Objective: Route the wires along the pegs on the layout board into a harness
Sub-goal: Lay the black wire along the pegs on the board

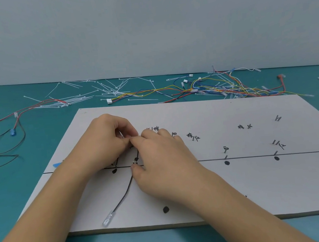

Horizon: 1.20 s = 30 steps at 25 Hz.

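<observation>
A white layout board [232, 188] lies on the teal table, with thin metal pegs [226, 157], black dots and handwritten labels. A black wire [123, 197] runs from under my hands down to a clear-sleeved terminal [107, 219] near the board's front left. My left hand [105, 139] and my right hand [159, 158] meet fingertip to fingertip above the left pegs, pinching something small there, most likely the wire's upper part. The wire's upper run is hidden beneath my fingers. A blue connector [57, 164] peeks out by my left forearm.
Loose coloured wires with white connectors [220, 88] are heaped behind the board at the right. White cable ties [109, 89] are scattered behind it at the middle. Red and black wires with a blue terminal [12, 132] lie at the left. A pale wall rises at the back.
</observation>
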### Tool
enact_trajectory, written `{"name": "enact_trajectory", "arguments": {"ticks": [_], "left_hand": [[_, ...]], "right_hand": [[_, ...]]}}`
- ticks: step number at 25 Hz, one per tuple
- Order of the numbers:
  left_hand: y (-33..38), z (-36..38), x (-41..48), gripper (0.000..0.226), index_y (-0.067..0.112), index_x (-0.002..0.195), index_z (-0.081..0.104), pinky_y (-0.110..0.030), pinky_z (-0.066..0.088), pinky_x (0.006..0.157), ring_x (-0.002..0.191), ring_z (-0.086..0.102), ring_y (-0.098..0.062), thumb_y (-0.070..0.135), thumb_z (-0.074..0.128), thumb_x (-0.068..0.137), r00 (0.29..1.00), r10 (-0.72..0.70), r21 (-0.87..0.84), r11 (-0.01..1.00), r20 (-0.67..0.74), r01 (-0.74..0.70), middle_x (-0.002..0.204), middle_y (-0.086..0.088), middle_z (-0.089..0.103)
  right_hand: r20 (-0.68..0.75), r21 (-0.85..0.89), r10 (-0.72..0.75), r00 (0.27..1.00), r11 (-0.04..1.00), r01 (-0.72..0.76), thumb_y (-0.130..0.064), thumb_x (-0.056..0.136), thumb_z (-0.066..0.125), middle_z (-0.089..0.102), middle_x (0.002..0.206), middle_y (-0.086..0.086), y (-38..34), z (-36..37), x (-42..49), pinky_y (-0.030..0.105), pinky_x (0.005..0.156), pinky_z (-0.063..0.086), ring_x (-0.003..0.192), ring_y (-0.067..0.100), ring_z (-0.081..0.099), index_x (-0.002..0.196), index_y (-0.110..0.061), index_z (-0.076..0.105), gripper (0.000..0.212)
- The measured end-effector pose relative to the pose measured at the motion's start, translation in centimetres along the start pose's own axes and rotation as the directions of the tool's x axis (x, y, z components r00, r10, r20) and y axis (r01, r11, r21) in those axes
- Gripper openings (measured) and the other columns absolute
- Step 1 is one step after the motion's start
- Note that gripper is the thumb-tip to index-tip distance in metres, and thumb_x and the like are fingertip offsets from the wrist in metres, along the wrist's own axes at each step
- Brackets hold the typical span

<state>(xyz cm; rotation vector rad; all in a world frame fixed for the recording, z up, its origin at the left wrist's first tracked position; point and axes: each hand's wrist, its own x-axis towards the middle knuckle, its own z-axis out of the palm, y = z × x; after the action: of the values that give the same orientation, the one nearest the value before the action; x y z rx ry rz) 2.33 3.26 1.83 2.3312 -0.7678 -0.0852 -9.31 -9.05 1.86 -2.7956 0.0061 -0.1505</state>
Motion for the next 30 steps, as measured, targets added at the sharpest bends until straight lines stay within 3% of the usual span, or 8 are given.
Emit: {"name": "enact_trajectory", "arguments": {"ticks": [8, 14, 19, 22, 24, 27, 30], "left_hand": [[0.2, 0.2, -0.1, 0.025, 0.030, 0.076, 0.077, -0.008, 0.039, 0.044, 0.054, 0.056, 0.002, 0.007, 0.070, 0.082, 1.000, -0.011, -0.007, 1.000, 0.006, 0.011, 0.065, 0.030, 0.064], [0.1, 0.2, -0.1, 0.026, 0.030, 0.075, 0.076, -0.008, 0.039, 0.046, 0.054, 0.056, 0.001, 0.007, 0.067, 0.082, 1.000, -0.007, -0.007, 1.000, 0.008, 0.007, 0.066, 0.027, 0.065], [0.1, 0.2, 0.0, 0.021, 0.033, 0.074, 0.075, -0.020, 0.037, 0.051, 0.056, 0.057, 0.003, 0.016, 0.071, 0.086, 1.000, -0.030, -0.006, 1.000, -0.007, 0.030, 0.066, 0.029, 0.064], [-0.1, 0.3, 0.1, 0.021, 0.034, 0.076, 0.076, -0.020, 0.039, 0.050, 0.057, 0.058, 0.005, 0.018, 0.070, 0.088, 0.999, -0.053, -0.008, 0.999, -0.006, 0.053, 0.066, 0.031, 0.063], [-0.2, 0.3, 0.1, 0.022, 0.034, 0.077, 0.076, -0.020, 0.038, 0.052, 0.061, 0.058, 0.007, 0.018, 0.069, 0.090, 0.998, -0.058, -0.005, 0.998, -0.001, 0.058, 0.068, 0.035, 0.062], [-0.2, 0.4, 0.0, 0.023, 0.034, 0.079, 0.076, -0.021, 0.038, 0.055, 0.067, 0.057, 0.008, 0.018, 0.067, 0.093, 0.999, -0.038, -0.003, 0.999, 0.004, 0.038, 0.072, 0.041, 0.059], [-0.4, 0.4, 0.1, 0.024, 0.034, 0.079, 0.075, -0.022, 0.038, 0.055, 0.068, 0.057, 0.005, 0.017, 0.067, 0.093, 1.000, -0.027, -0.003, 1.000, -0.002, 0.027, 0.075, 0.040, 0.059]], "right_hand": [[-0.012, 0.000, -0.018, 1.000, 1.000, 0.018, -0.037, 0.094, 0.054, 0.034, 0.100, -0.009, 0.2, 0.0, 0.1, 0.047, 0.092, 0.037, 0.110, 0.026, 0.042, 0.128, -0.025, 0.052, 0.036], [0.003, 0.019, -0.014, 1.000, 1.000, 0.014, -0.036, 0.093, 0.057, 0.045, 0.104, -0.006, 0.2, -0.3, 0.3, 0.045, 0.092, 0.039, 0.112, 0.026, 0.045, 0.127, -0.026, 0.053, 0.036], [0.058, 0.221, 0.168, 0.984, 0.959, -0.177, -0.041, 0.090, 0.061, 0.064, 0.121, -0.007, 1.6, -3.7, 1.7, 0.041, 0.097, 0.052, 0.112, 0.019, 0.060, 0.129, -0.033, 0.061, 0.040], [0.085, 0.142, 0.274, 0.958, 0.948, -0.284, -0.037, 0.086, 0.062, 0.070, 0.113, -0.006, 4.6, -6.5, 4.2, 0.035, 0.085, 0.056, 0.102, 0.019, 0.066, 0.115, -0.029, 0.069, 0.031], [0.010, 0.133, 0.387, 0.922, 0.914, -0.384, -0.022, 0.084, 0.059, 0.073, 0.103, 0.001, 8.0, -7.8, 6.8, 0.030, 0.076, 0.055, 0.093, 0.023, 0.069, 0.101, -0.019, 0.073, 0.022], [-0.133, 0.210, 0.569, 0.811, 0.816, -0.538, -0.007, 0.082, 0.054, 0.073, 0.104, 0.017, 13.9, -7.5, 10.0, 0.038, 0.079, 0.057, 0.095, 0.033, 0.069, 0.102, -0.004, 0.074, 0.028], [-0.209, 0.207, 0.589, 0.781, 0.807, -0.553, -0.005, 0.086, 0.059, 0.072, 0.101, 0.015, 18.0, -6.6, 12.4, 0.034, 0.076, 0.054, 0.094, 0.033, 0.065, 0.105, -0.006, 0.076, 0.025]]}}
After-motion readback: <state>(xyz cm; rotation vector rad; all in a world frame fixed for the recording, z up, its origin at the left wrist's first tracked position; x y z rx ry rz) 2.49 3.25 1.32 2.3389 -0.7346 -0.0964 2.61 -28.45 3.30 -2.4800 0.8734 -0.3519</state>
